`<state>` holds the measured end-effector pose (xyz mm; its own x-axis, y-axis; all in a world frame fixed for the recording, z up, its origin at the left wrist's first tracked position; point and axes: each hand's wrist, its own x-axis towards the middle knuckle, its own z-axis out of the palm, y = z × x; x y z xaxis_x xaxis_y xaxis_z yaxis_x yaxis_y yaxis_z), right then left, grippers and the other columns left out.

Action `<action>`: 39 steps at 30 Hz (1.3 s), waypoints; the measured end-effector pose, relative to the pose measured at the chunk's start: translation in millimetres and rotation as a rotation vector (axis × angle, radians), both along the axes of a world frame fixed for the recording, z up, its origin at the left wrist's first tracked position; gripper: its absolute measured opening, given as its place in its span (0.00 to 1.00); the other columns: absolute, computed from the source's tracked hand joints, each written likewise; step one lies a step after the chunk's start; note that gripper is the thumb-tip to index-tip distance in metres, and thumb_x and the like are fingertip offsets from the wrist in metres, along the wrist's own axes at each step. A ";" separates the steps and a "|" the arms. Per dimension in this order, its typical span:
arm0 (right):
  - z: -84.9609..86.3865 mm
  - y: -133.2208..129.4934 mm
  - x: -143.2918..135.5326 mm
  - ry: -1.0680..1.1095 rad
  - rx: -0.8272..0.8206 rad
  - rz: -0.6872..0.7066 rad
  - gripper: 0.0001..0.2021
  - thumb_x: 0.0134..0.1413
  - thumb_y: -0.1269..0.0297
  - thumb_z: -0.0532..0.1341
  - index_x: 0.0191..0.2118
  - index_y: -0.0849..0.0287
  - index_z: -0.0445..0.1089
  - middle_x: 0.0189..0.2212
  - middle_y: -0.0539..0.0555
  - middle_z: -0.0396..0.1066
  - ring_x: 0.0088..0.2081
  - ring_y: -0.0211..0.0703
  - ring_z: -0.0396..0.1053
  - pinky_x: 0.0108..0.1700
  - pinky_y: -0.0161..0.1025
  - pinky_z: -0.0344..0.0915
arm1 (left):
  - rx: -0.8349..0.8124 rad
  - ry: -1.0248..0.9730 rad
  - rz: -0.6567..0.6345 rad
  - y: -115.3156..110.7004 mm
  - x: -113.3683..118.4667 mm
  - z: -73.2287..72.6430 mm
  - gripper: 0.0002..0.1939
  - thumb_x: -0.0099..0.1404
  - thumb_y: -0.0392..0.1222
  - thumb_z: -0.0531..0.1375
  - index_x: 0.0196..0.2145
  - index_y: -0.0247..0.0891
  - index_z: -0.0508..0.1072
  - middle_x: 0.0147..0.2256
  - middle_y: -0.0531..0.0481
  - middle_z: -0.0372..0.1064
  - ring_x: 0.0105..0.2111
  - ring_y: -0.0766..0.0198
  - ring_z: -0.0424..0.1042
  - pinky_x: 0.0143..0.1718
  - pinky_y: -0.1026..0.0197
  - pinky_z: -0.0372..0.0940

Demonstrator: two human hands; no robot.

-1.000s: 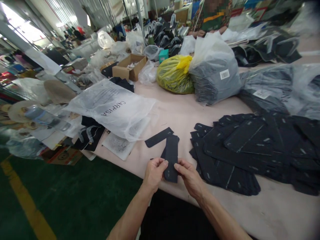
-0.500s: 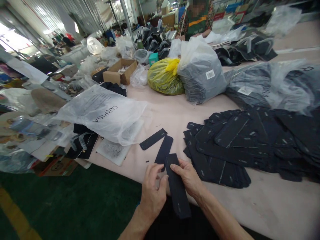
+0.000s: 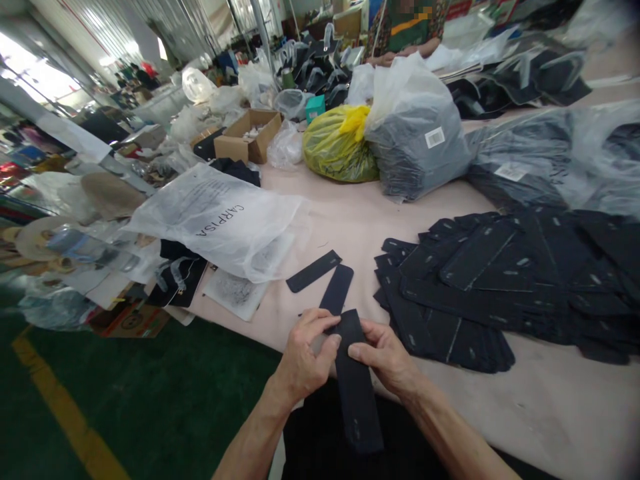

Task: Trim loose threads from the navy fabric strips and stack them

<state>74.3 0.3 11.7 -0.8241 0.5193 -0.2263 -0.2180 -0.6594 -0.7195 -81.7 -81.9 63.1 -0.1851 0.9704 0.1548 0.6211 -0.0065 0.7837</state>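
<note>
A dark navy fabric strip (image 3: 357, 400) with rounded lower corners and a small pale mark is held upright at the table's near edge. My right hand (image 3: 385, 353) grips its upper right side, thumb across the front. At the upper left edge, my left hand (image 3: 313, 350) is closed, with thumb and fingertips on the strip's border; the exact contact is partly hidden. Just beyond lie a second dark strip (image 3: 337, 287), partly covered by my left fingers, and a shorter dark strip (image 3: 314, 271) at an angle to it.
To the right is a spread pile of dark strips (image 3: 465, 287). A translucent printed bag (image 3: 215, 217) lies at left. Behind stand a yellow bag (image 3: 340, 150), a filled clear bag (image 3: 420, 147) and a cardboard box (image 3: 245, 143). A person's hands (image 3: 395, 57) rest across the table.
My left hand has come in from beside the strip and closed at its upper left edge. My right thumb sits slightly lower on the strip. The view has shifted slightly.
</note>
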 end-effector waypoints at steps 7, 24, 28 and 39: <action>9.1 -3.2 -5.0 -0.155 0.157 0.056 0.14 0.53 0.58 0.65 0.41 0.62 0.73 0.27 0.49 0.69 0.26 0.36 0.64 0.29 0.33 0.62 | 0.023 0.244 0.000 -4.1 -3.5 0.8 0.11 0.66 0.34 0.55 0.44 0.35 0.74 0.38 0.43 0.68 0.40 0.58 0.67 0.42 0.54 0.67; 11.9 17.3 5.9 -0.386 0.144 -0.045 0.18 0.48 0.58 0.65 0.45 0.60 0.70 0.29 0.51 0.73 0.27 0.40 0.70 0.29 0.36 0.67 | -0.234 0.332 0.864 -48.2 -108.0 -52.2 0.13 0.56 0.31 0.51 0.35 0.38 0.72 0.35 0.47 0.74 0.37 0.59 0.74 0.40 0.60 0.65; 11.5 64.4 39.2 -0.802 0.695 -0.387 0.28 0.51 0.58 0.62 0.58 0.57 0.62 0.39 0.58 0.74 0.40 0.53 0.73 0.43 0.50 0.69 | -0.437 0.448 0.865 -108.9 -125.0 -67.7 0.12 0.57 0.32 0.50 0.30 0.39 0.72 0.33 0.48 0.75 0.35 0.59 0.74 0.39 0.61 0.65; 2.3 48.8 -20.2 -0.936 1.675 -0.147 0.16 0.55 0.61 0.61 0.48 0.61 0.70 0.49 0.62 0.69 0.47 0.54 0.66 0.47 0.48 0.63 | -0.740 0.452 0.778 -146.4 -102.8 -120.9 0.21 0.60 0.25 0.50 0.48 0.34 0.72 0.46 0.41 0.73 0.45 0.59 0.75 0.46 0.61 0.66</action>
